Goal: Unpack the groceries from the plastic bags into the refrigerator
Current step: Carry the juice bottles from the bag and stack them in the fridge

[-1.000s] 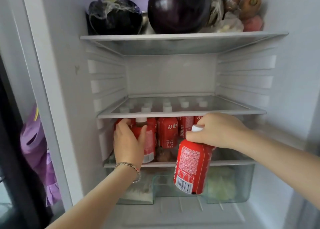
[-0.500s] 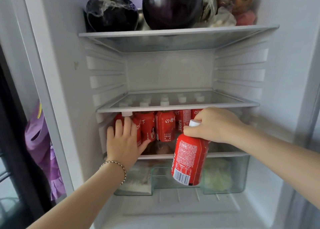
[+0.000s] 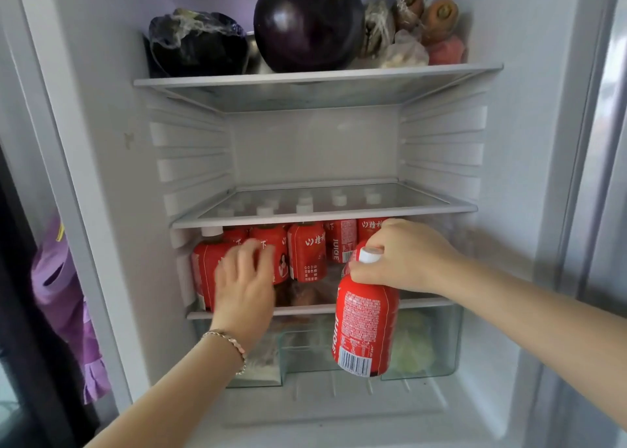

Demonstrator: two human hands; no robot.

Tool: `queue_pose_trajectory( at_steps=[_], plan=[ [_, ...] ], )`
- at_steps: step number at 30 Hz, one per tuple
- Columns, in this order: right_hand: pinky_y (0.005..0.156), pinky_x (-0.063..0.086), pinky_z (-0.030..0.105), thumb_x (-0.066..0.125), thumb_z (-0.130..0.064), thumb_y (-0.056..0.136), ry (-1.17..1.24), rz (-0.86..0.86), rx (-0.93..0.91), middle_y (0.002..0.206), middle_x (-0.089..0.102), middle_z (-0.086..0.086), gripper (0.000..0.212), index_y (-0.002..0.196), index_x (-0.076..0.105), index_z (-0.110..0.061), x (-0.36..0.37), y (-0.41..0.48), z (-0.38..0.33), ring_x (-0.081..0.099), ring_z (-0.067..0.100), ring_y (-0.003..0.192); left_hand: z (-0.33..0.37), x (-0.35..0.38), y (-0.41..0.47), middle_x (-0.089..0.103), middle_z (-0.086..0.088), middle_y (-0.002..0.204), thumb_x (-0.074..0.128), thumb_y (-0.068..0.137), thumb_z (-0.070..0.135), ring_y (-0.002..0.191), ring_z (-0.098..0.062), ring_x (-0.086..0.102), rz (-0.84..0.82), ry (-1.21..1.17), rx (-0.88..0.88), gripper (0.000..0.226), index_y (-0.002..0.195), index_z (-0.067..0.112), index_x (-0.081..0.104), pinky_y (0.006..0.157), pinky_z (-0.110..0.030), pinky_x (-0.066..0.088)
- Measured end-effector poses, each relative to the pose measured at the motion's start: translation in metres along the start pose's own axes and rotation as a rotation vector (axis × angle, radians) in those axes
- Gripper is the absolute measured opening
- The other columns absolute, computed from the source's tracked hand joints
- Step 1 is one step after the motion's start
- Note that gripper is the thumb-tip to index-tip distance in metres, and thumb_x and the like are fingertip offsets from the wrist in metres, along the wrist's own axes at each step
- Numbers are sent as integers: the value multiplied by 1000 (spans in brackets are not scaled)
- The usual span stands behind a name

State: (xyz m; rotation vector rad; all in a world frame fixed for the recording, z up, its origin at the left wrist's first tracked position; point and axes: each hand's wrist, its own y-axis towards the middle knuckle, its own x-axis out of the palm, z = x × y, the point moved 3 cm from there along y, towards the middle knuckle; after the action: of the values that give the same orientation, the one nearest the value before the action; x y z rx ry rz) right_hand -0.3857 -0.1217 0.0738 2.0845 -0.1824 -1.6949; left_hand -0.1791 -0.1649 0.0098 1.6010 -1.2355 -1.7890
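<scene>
An open refrigerator fills the head view. Several red juice bottles (image 3: 307,256) with white caps stand on its lower shelf (image 3: 305,309). My right hand (image 3: 403,257) grips another red juice bottle (image 3: 364,329) by its neck and white cap, and the bottle hangs in front of that shelf's right part. My left hand (image 3: 246,281), blurred, is at the front of the shelf's left part with its fingers spread against the bottles there; it holds nothing.
A glass middle shelf (image 3: 325,215) above the bottles is bare. The top shelf (image 3: 315,76) carries two dark eggplants (image 3: 307,20), wrapped vegetables and carrots. A clear crisper drawer (image 3: 444,342) below holds a green cabbage. Purple cloth (image 3: 64,298) hangs at the left.
My left hand let go of the bottle it set at the shelf's left and now lies with spread fingers against the bottles. My right hand stays beside the shelf with its bottle.
</scene>
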Motion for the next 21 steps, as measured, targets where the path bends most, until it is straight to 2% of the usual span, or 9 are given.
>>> queue_pose_trajectory(
  at_steps=[1, 3, 4, 6, 9, 12, 14, 18, 21],
  plan=[
    [51, 31, 23, 41, -70, 55, -1, -5, -13, 71, 54, -7, 52, 48, 51, -20, -1, 0, 1, 51, 7, 63, 11, 0, 4, 58, -18, 108, 77, 57, -8, 95, -36, 59, -42, -186, 80, 54, 108, -1, 62, 85, -40, 50],
    [50, 29, 24, 44, -69, 56, -22, -5, -39, 68, 50, -6, 51, 46, 47, -19, -4, 1, 1, 46, 6, 59, 32, 2, 19, 55, -4, 115, 71, 74, 4, 100, -17, 57, -298, -590, 116, 47, 117, 11, 56, 86, -11, 45],
    [49, 27, 25, 47, -67, 58, -42, -3, -57, 66, 48, -6, 49, 45, 46, -20, -5, 2, 1, 44, 5, 57, 43, 7, 26, 54, 0, 119, 70, 77, 8, 103, -12, 56, -468, -760, 96, 51, 124, 16, 50, 84, -7, 44],
    [48, 26, 26, 51, -65, 60, -73, -20, -94, 66, 48, -5, 43, 46, 49, -24, -7, 3, -2, 43, 6, 56, 64, 20, 41, 50, 0, 129, 73, 76, 10, 112, -11, 53, -657, -871, 145, 72, 137, 16, 35, 93, -16, 45],
    [50, 32, 26, 54, -62, 61, -57, -89, -88, 72, 49, -5, 44, 45, 50, -22, -11, 7, -1, 47, 10, 60, 84, 32, 56, 55, -4, 124, 72, 77, 13, 108, -15, 56, -664, -826, 223, 81, 142, 18, 24, 90, -22, 44],
    [55, 37, 25, 56, -62, 61, -53, -111, -44, 87, 52, -8, 42, 50, 51, -21, -12, 5, 3, 53, 11, 71, 84, 47, 57, 61, -2, 117, 73, 76, 19, 100, -15, 60, -561, -839, 102, 71, 136, 21, 34, 80, -20, 45],
    [57, 38, 24, 50, -66, 52, -53, -24, 9, 98, 55, -9, 44, 58, 54, -23, -15, 0, 8, 56, 12, 78, 79, 56, 54, 63, 2, 113, 78, 70, 25, 98, -10, 61, -528, -932, -12, 74, 132, 22, 39, 81, -21, 49],
    [47, 35, 24, 58, -58, 67, 49, 18, 207, 69, 63, -4, 42, 61, 57, -17, -29, -3, 31, 59, 12, 61, 71, 60, 47, 59, 17, 103, 88, 55, 30, 91, 6, 59, -508, -1115, -164, 84, 124, 27, 41, 72, -9, 49],
    [48, 34, 24, 63, -46, 75, 132, 31, 294, 69, 62, -2, 31, 67, 55, -17, -33, 8, 46, 57, 11, 62, 69, 56, 42, 62, 14, 104, 86, 57, 29, 90, 1, 62, -486, -1155, -183, 80, 122, 30, 40, 74, -12, 50]
  ],
)
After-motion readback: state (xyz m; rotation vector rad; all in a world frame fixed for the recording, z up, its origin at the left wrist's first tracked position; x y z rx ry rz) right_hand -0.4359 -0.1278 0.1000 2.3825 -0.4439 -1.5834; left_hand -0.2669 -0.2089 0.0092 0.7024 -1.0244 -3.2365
